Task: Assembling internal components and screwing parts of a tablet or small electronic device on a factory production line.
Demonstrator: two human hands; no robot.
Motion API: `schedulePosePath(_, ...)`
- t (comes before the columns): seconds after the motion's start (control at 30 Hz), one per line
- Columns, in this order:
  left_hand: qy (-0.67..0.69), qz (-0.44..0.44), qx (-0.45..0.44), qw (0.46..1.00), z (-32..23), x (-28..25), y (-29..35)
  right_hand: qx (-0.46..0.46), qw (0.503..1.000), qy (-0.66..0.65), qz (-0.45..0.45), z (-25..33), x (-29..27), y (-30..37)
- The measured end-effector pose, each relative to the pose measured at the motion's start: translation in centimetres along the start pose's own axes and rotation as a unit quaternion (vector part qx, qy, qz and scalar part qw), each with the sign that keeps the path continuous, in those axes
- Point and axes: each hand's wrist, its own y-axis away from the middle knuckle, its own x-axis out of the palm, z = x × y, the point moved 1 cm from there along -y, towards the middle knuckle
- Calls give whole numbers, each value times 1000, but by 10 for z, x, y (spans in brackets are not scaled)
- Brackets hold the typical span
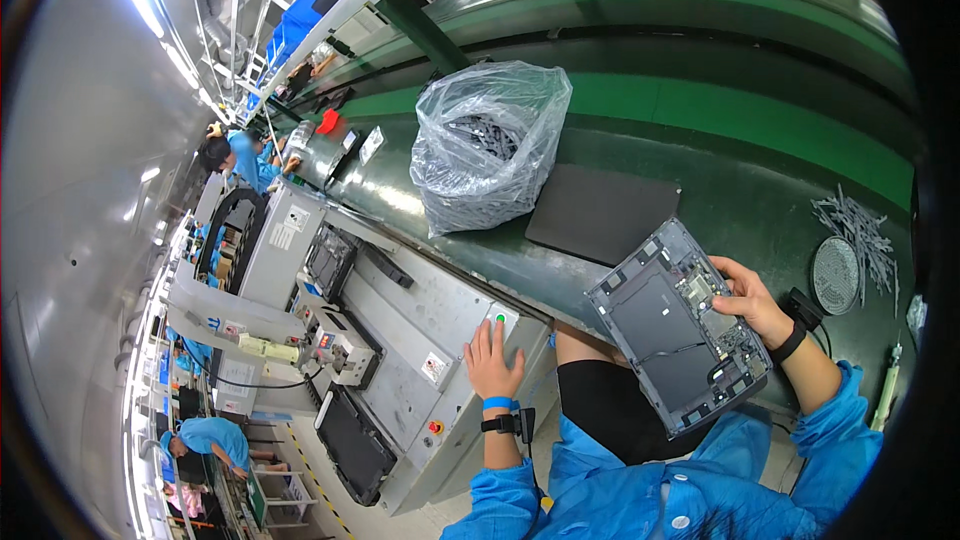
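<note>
My left hand (pixel 492 368) lies with its fingers stretched out on the pale metal top of a bench machine (pixel 410 340). Its fingertips reach right up to a round green button (pixel 500 318); whether one of them presses it I cannot tell. In my right hand (pixel 750 302) is an opened tablet (pixel 655 335), gripped by its right edge with the thumb over the inner side. Circuit boards, a large dark battery and a loose cable show inside it. The tablet is tilted above my lap, beside the bench edge.
A clear plastic bag (pixel 490 165) of small grey strips stands on the green bench, next to a black mat (pixel 605 212). Further right lie loose grey strips (pixel 862 235) and a round perforated dish (pixel 835 275). The machine has a red knob (pixel 436 428) and black fixtures (pixel 355 445).
</note>
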Motion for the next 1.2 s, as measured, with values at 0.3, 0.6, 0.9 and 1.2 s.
schedulePosePath(0.3, -3, 10, -17, 1000, 1, 1, 0, 25, 999, 15, -14, 3, 0, -1)
schedulePosePath(0.6, -3, 2, -14, 1000, 0, 2, 4, -12, 1000, -3, -16, -5, 0, -1)
schedulePosePath(0.9, 12, -2, -17, 1000, 0, 3, 0, -16, 999, 21, -17, -3, 2, -4)
schedulePosePath(1.2, 540, 37, -123, 832, 18, -69, -7, -14, 998, 37, -47, 2, 4, 5)
